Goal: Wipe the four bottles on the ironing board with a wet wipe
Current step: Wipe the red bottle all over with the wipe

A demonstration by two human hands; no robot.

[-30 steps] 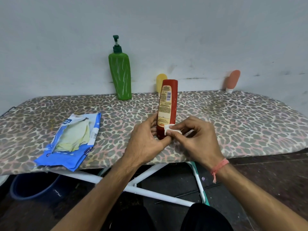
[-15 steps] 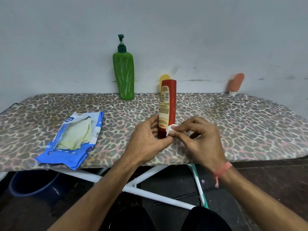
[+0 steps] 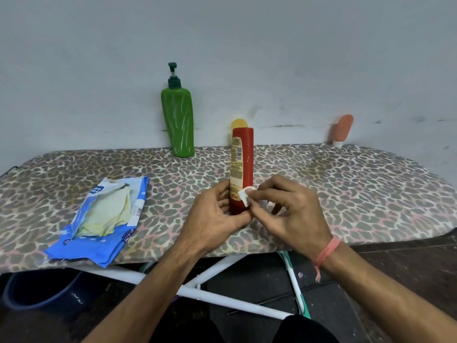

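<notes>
A plain grey wall filled the far side, and the ironing board in its leopard-print cover ran across the whole scene, white legs crossed beneath it over a dark floor. A blue basin sat under the near left edge. On the board's left lay the blue wet wipe pack, torn open. Far back against the wall stood the green pump bottle, upright; to its right the yellow bottle peeked out behind the red bottle; far right, the small orange bottle leaned on the wall.

Both forearms reached in from the near edge. The left hand wrapped the base of the red bottle, fingers curled round it, keeping it upright near the board's front edge. The right hand, a pink thread on its wrist, came in just beside it, its grip narrow: fingertips pinched the small white wet wipe and pressed it to the bottle's lower side.
</notes>
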